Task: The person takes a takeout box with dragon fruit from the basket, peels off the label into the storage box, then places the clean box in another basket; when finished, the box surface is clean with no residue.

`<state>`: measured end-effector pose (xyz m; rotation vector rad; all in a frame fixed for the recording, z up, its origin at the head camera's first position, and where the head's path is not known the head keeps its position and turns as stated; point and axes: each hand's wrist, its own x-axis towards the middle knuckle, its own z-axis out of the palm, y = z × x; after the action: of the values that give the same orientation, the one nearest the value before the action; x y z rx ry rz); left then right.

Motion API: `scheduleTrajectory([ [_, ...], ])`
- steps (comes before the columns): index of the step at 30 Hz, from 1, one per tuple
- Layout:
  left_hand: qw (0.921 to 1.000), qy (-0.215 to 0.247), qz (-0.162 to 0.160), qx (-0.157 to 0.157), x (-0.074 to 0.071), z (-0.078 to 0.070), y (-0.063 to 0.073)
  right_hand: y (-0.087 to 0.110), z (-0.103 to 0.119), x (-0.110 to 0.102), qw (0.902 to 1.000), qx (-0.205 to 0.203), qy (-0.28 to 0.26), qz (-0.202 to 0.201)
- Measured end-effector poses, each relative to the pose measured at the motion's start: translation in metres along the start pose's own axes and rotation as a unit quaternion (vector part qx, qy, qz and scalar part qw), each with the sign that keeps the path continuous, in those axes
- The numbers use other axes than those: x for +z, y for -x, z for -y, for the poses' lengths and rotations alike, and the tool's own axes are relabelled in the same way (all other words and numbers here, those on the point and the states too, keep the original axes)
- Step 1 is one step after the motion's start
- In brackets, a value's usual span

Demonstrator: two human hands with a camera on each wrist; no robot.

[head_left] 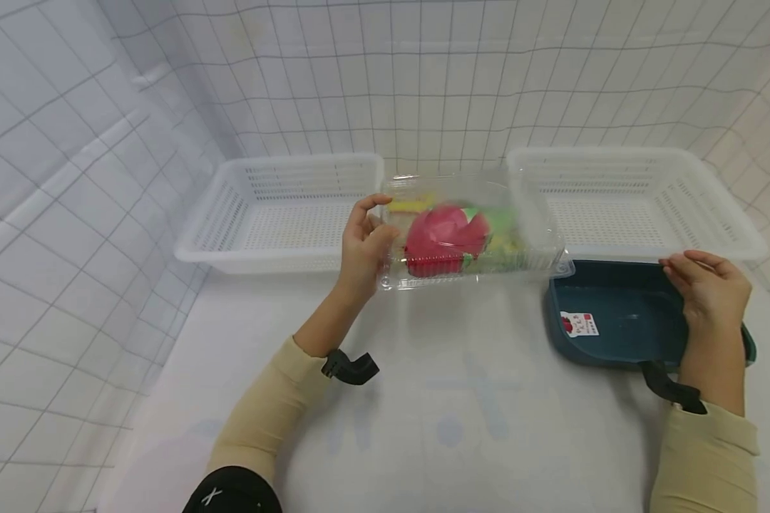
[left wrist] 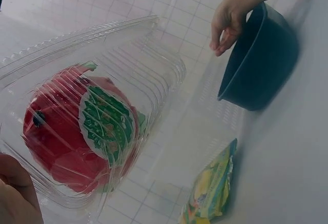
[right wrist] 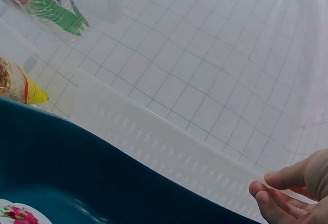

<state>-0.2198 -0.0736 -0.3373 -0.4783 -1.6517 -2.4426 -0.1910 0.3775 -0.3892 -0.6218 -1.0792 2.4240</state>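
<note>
My left hand point(head_left: 362, 249) grips the left end of a clear plastic clamshell box point(head_left: 394, 274), thumb in front and fingers at the edge. The box is held up above the table between two baskets. Inside lies a rounded red thing point(left wrist: 56, 126) with a green patterned label point(left wrist: 107, 124); its exact kind does not show. My right hand point(head_left: 712, 288) hovers at the far rim of a dark teal basin point(head_left: 635, 313), fingers loosely bent. In the right wrist view, nothing shows between that hand's fingertips point(right wrist: 259, 189).
White perforated baskets stand at the back left point(head_left: 282, 221) and back right point(head_left: 616, 214). A yellow and green packet point(left wrist: 212, 185) stands behind the box, partly seen through it in the head view. The basin bears a white sticker point(head_left: 579, 324). Grid-patterned sheeting point(head_left: 449, 78) encloses the table.
</note>
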Motion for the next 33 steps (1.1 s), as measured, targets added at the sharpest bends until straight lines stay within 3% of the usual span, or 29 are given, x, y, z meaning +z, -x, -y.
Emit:
scheduleTrajectory([
  [17,0.9995,0.011,0.029,0.005,0.023,0.000,-0.048,0.007,-0.005,0.007,0.9999,-0.011,-0.010,0.006],
  [23,0.9987,0.036,0.035,0.002,0.035,0.003,-0.061,0.007,-0.007,0.008,0.9991,-0.016,-0.027,0.028],
  [33,0.9975,0.052,0.048,0.007,0.052,0.012,-0.077,0.009,-0.007,0.009,0.9992,-0.023,-0.022,0.025],
])
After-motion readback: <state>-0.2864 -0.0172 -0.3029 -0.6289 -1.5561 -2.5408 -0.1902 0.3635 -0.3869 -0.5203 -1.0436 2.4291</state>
